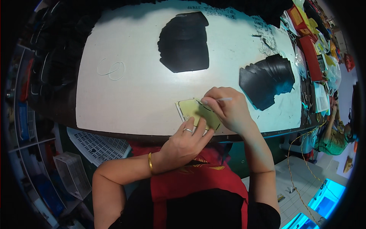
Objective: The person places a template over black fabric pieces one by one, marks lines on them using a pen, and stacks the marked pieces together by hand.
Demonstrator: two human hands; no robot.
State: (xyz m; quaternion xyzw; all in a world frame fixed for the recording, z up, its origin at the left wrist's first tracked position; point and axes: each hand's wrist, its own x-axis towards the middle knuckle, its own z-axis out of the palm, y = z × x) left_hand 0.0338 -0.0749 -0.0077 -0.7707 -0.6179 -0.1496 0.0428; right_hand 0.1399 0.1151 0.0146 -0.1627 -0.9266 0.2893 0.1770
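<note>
A pale yellow-green template (189,108), roughly square with dark lines along its edges, lies near the front edge of the white table. Fingers apart, my left hand (185,139) presses its fingertips down on the template's near side. My right hand (229,107) is closed in a pinch around a thin white pen (224,99), just over the template's far right part. The pen's tip is hard to make out beside my fingers. What lies under the template is mostly hidden.
Fanned black sheets (185,42) lie ahead, and another black stack (268,80) is to the right. White loops of cord (111,69) rest at left on the white tabletop (126,103). Red boxes (310,57) and bags crowd the right edge. Another person (334,133) is far right.
</note>
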